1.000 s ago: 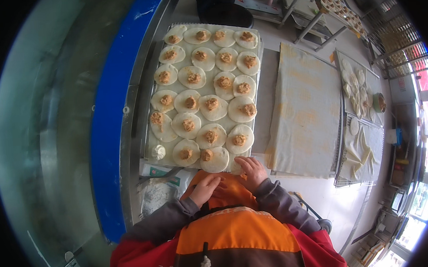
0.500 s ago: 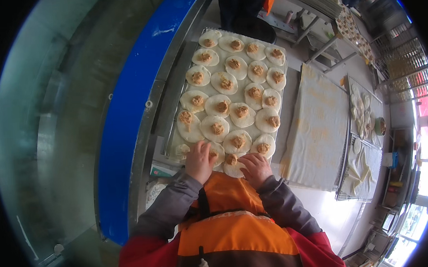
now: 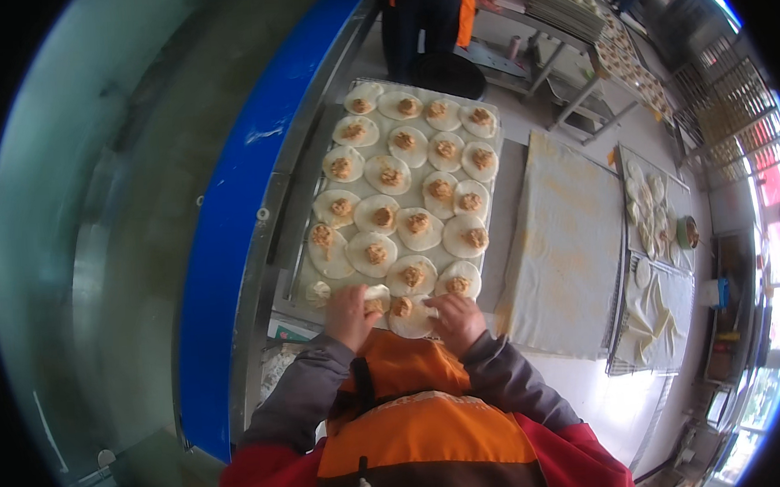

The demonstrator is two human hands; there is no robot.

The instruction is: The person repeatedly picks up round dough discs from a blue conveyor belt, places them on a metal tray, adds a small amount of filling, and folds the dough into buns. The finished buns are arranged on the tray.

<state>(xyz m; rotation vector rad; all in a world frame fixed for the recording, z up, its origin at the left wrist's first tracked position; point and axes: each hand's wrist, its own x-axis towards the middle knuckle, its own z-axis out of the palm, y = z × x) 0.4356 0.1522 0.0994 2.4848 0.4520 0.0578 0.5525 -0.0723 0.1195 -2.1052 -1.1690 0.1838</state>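
Observation:
Rows of flat dough rounds, each with a mound of tan filling, cover a cloth-lined tray [image 3: 307,267] in front of me. At its near edge my left hand [image 3: 348,320] has its fingers closed on the left rim of a filled dough round [image 3: 376,294], whose far edge looks lifted. My right hand [image 3: 458,322] pinches the right rim of the nearest dough round [image 3: 409,322], beside its filling [image 3: 401,306]. The fingertips are partly hidden. Left of my left hand lies a small piece of dough [image 3: 318,293], apparently gathered up.
A blue-edged metal machine [image 3: 234,208] runs along the left. To the right stand a cloth-covered board [image 3: 562,243] and a rack with loose cloth [image 3: 654,318]. Beyond the tray are a dark round bin [image 3: 448,75] and a person in dark trousers [image 3: 427,21].
The view has shifted, so the tray sits lower and farther left. My right fingers have closed on the nearest round's rim. My left hand has the neighbouring round's edge raised.

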